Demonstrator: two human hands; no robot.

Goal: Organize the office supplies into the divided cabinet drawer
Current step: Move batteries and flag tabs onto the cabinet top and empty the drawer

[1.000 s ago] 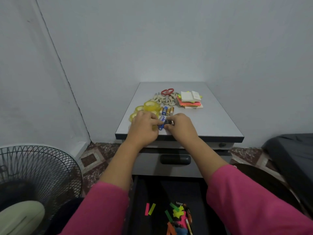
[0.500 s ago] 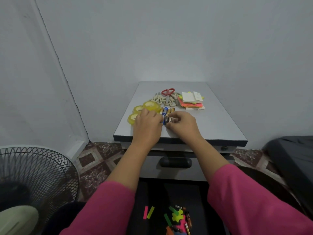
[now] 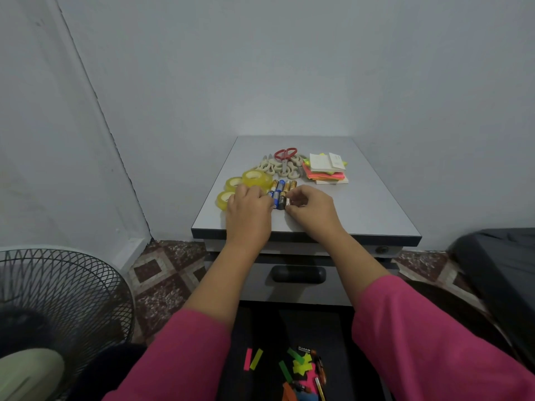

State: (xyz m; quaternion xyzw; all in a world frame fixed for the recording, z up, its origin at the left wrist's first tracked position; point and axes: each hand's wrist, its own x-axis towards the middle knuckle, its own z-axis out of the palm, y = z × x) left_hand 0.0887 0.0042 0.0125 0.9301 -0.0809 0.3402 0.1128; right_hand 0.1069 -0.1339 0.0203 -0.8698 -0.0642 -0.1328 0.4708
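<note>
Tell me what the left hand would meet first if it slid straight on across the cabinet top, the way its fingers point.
Probably the batteries: the left hand points up and slightly right, and its fingertips are already at them. The tape rolls lie just left of that line.

Drawer (image 3: 341,337) contents (bottom edge) cut off

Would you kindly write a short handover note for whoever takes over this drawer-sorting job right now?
Left hand and right hand: fingers curled round the near blue and black cylindrical batteries on the grey cabinet top.
Still on top: more batteries, yellow clear tape rolls, red-handled scissors, cream scissors, neon sticky-note stack.
Done: coloured paper flags and small items lie in the open black drawer.
Left: move everything on top into the drawer.
</note>
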